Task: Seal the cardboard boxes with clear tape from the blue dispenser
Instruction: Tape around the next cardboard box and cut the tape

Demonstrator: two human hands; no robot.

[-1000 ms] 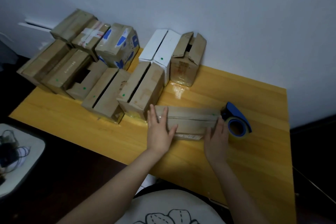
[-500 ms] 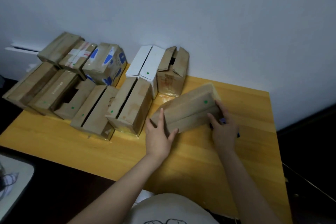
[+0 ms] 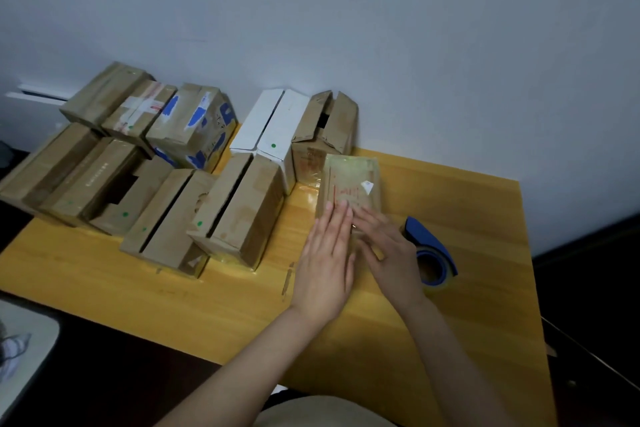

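- The cardboard box [image 3: 350,180] being worked on lies flat on the yellow wooden table [image 3: 478,305], right of centre. Its glossy, tape-covered top face carries red print and a small white scrap.
- The box's far end sits just in front of a brown box with raised flaps [image 3: 334,118] that stands against the wall.
- The left hand [image 3: 325,263] lies palm down on the near end of the box. Its fingers are straight, held together and pointing away from the person; it presses flat and grasps nothing.
- The right hand [image 3: 391,253] comes in at an angle from the right. Its fingers are stretched out over the box's near right corner, next to the left fingertips; it too is flat and released.
- The blue tape dispenser [image 3: 427,239] rests on the table just to the right of the right hand, roll end toward the person; neither hand holds it.
- To the left, a white box [image 3: 273,128] stands beside the flapped brown one.
- Two brown boxes with open top seams, [image 3: 242,208] and [image 3: 169,218], sit nearer the table's middle.
- Further left more boxes are stacked, one with blue markings [image 3: 194,121].
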